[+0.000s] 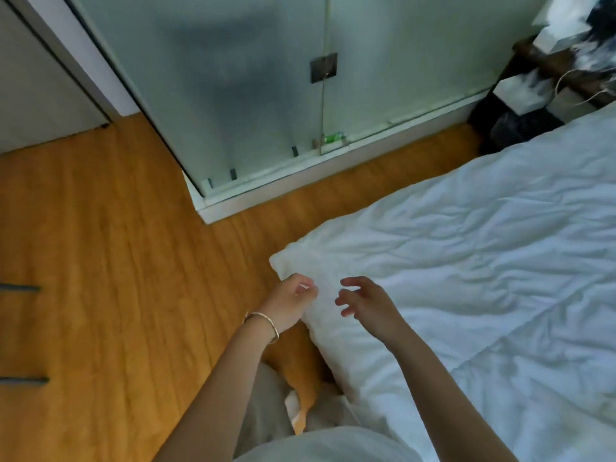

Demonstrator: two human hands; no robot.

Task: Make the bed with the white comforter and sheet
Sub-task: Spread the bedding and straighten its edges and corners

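White comforter [466, 261] spread over the bed, its corner hanging toward the wooden floor [100, 261], left hand [293, 303] pinching the edge just below that corner, right hand [366, 303] loose-fingered just above the comforter beside the corner, frosted glass partition [233, 95] beyond the corner

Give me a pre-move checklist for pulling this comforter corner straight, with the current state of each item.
1. Left hand grips the corner of the white quilted comforter: ok, its fingers pinch the fabric edge.
2. Right hand has hold of the comforter: not ok, its fingers are spread just above the fabric.
3. Corner lies flat on the bed: not ok, it is bunched and overhangs the orange wooden floor.
4. Comforter surface smooth: not ok, creases run across it.
5. Sheet underneath tucked: cannot tell, the comforter hides it.
6. Floor beside the corner free for stepping: ok.
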